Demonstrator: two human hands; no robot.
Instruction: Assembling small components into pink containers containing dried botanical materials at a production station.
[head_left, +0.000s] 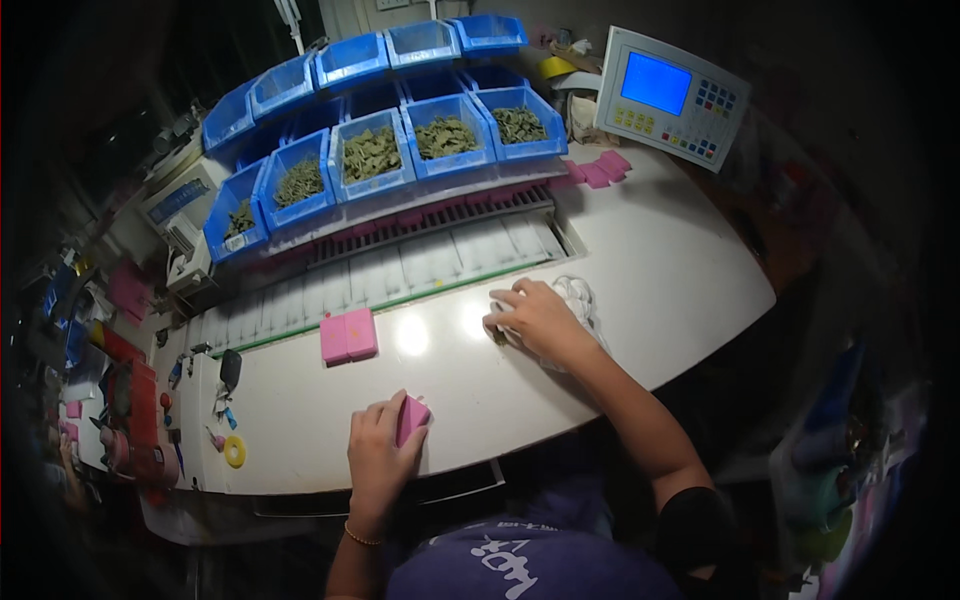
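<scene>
My left hand (382, 452) is at the near edge of the white table, its fingers and thumb closed round a small pink block (412, 420). Farther right, my right hand (540, 318) reaches over a clear-white tray (574, 292) with rounded hollows. Its fingers are curled down at the tray's left side, and a small dark greenish bit shows under them. What they pinch is too small and hidden to name. Two pink square blocks (348, 336) lie side by side beyond my left hand.
Blue bins (370, 172) stand in tiers at the back, several holding dry green-brown leaves. Before them runs a pale slatted strip (390, 270) with a green edge. A control panel (670, 95) with a blue screen is at the back right. Yellow tape (235, 452) lies at left.
</scene>
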